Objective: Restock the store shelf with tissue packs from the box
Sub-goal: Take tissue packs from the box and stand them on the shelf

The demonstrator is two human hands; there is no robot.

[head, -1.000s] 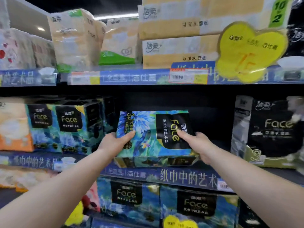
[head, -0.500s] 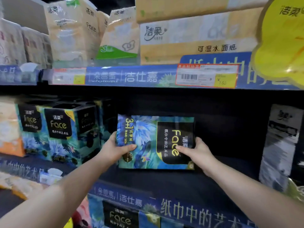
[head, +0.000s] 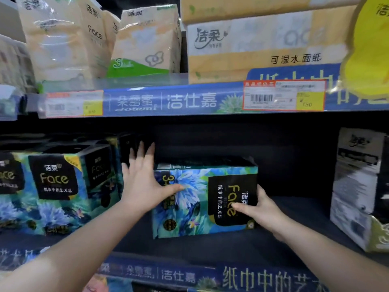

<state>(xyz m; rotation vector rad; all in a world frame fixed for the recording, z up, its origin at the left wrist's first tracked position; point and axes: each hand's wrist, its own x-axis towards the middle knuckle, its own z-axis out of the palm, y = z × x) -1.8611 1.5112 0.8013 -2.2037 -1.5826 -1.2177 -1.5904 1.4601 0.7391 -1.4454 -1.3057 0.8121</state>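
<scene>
Gripping the tissue pack [head: 189,199] by its right end (thumb on front): right hand [head: 261,211]. Left hand [head: 141,182] splayed, thumb touching pack; pack sits behind the shelf [head: 210,247] front edge.

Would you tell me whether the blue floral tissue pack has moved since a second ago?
Yes. The tissue pack has gone deeper onto the shelf, away from the front label strip it overlapped.

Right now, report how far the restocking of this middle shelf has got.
Done: a row of matching packs stands at the left, and the blue floral pack sits on the middle shelf. In hand: the right hand grips its right end; the left hand, fingers spread, touches its left edge. Left: dark room shows right of it, likely for more packs. The box is out of view.
</scene>
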